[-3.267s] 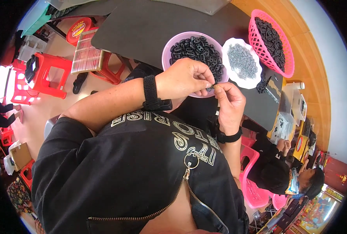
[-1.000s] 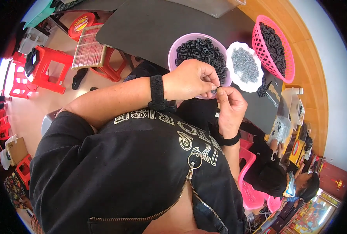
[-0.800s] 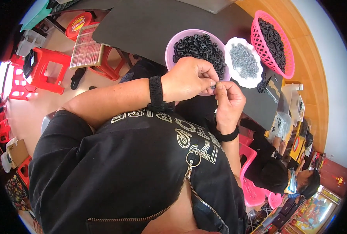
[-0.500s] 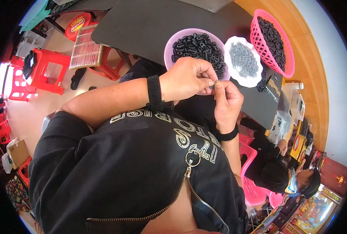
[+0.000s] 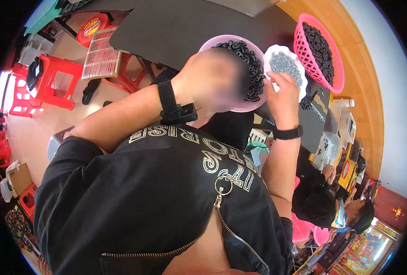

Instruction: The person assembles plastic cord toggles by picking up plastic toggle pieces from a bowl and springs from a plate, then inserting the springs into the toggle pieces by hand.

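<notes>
My left hand (image 5: 189, 82) is over the near left side of a pink bowl (image 5: 205, 46) full of small black parts (image 5: 254, 62) with holes. A blur covers its fingers, so what they hold is hidden. My right hand (image 5: 283, 98) is between that bowl and a white scalloped dish (image 5: 303, 57) heaped with small silvery metal pieces (image 5: 282, 64), which look like screws. Its thumb and forefinger are pinched near the dish's left edge. Whatever they hold is too small to make out.
A pink lattice basket (image 5: 299, 34) of black parts stands beyond the dish on the dark table (image 5: 162, 32). Left are red stools (image 5: 59, 80) and a slatted wooden seat (image 5: 102, 50). Another person (image 5: 320, 204) sits at the right, near a clear plastic-covered tray (image 5: 327, 149).
My two hands were together over the bowl's near edge, fingertips meeting. They have parted: the right went right and up toward the white dish, the left shifted left.
</notes>
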{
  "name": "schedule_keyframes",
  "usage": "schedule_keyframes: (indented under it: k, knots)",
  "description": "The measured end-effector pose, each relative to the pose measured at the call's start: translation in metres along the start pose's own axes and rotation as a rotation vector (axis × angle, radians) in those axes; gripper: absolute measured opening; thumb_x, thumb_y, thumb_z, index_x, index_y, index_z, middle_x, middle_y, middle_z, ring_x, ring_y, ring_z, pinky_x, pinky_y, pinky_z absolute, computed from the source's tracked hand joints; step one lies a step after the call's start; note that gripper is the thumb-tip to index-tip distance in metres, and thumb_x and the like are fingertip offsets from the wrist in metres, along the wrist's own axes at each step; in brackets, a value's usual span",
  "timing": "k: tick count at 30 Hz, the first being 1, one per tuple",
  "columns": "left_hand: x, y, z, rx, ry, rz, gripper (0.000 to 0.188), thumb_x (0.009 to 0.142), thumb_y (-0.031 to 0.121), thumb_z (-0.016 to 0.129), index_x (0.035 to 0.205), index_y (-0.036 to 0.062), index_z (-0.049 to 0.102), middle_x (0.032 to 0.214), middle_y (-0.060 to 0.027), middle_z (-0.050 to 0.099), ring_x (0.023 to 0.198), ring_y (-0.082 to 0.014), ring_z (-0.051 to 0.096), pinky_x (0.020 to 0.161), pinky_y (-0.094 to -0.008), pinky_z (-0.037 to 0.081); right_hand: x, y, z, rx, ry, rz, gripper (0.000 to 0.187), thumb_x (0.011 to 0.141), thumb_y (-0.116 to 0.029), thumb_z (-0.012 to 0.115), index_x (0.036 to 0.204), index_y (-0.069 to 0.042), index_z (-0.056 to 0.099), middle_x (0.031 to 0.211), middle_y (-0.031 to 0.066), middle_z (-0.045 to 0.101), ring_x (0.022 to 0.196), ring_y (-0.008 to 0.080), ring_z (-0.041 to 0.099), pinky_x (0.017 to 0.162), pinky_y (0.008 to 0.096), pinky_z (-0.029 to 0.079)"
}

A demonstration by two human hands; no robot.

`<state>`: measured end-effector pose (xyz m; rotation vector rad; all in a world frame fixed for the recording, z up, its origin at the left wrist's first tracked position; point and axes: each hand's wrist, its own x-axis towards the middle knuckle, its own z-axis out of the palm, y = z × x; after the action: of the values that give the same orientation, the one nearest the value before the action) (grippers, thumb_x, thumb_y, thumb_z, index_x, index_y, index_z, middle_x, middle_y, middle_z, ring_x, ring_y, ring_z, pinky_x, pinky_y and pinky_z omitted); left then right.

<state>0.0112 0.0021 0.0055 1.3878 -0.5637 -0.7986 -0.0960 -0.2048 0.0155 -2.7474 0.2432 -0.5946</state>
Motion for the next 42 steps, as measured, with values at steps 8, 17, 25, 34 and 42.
schedule_keyframes:
  k: [8,17,25,34,42]
  knots:
    - [-0.006,-0.001,-0.007,-0.043,-0.015,0.027,0.012,0.087,0.002,0.055,0.097,-0.0008,0.060,0.084,-0.0056,0.063,0.076,-0.0095,0.061,0.070,-0.0228,0.050,0.012,-0.008,0.018,-0.222,-0.136,-0.089,0.016,0.069,-0.007,0.070,0.084,-0.004,0.063,0.085,0.0142,0.058,0.089,0.0325,0.054,0.076,0.0407,0.046]
    - [-0.015,0.003,-0.007,-0.061,-0.047,0.034,0.013,0.084,0.002,0.058,0.097,0.0006,0.061,0.084,-0.0020,0.062,0.077,-0.0078,0.058,0.071,-0.0218,0.048,-0.005,-0.020,0.013,0.726,0.065,0.244,0.012,0.083,-0.005,0.063,0.095,-0.001,0.064,0.073,-0.0008,0.059,0.060,0.0067,0.050,0.055,0.0214,0.041]
    - [-0.032,0.012,-0.003,-0.083,-0.093,0.075,0.014,0.083,0.002,0.059,0.097,0.0006,0.061,0.086,-0.0014,0.062,0.078,-0.0072,0.057,0.072,-0.0215,0.047,-0.042,-0.055,-0.004,1.343,0.095,0.522,0.020,0.085,-0.002,0.060,0.104,0.002,0.062,0.078,0.0035,0.061,0.069,0.0093,0.055,0.062,0.0204,0.043]
    - [-0.065,0.027,0.013,-0.174,-0.134,0.151,0.017,0.084,0.004,0.059,0.100,0.0012,0.062,0.083,-0.0021,0.063,0.072,-0.0077,0.058,0.068,-0.0211,0.048,-0.070,-0.087,-0.029,1.361,0.088,0.456,0.017,0.087,-0.006,0.059,0.102,0.001,0.063,0.083,0.0075,0.065,0.068,0.0097,0.057,0.061,0.0210,0.045]
    - [-0.086,0.039,0.025,-0.233,-0.192,0.156,0.018,0.079,-0.003,0.058,0.096,-0.0064,0.062,0.081,-0.0072,0.063,0.067,-0.0109,0.058,0.064,-0.0237,0.048,-0.085,-0.110,-0.044,1.301,0.107,0.343,0.022,0.090,-0.007,0.055,0.110,0.000,0.060,0.085,0.0019,0.062,0.072,0.0066,0.054,0.062,0.0199,0.044]
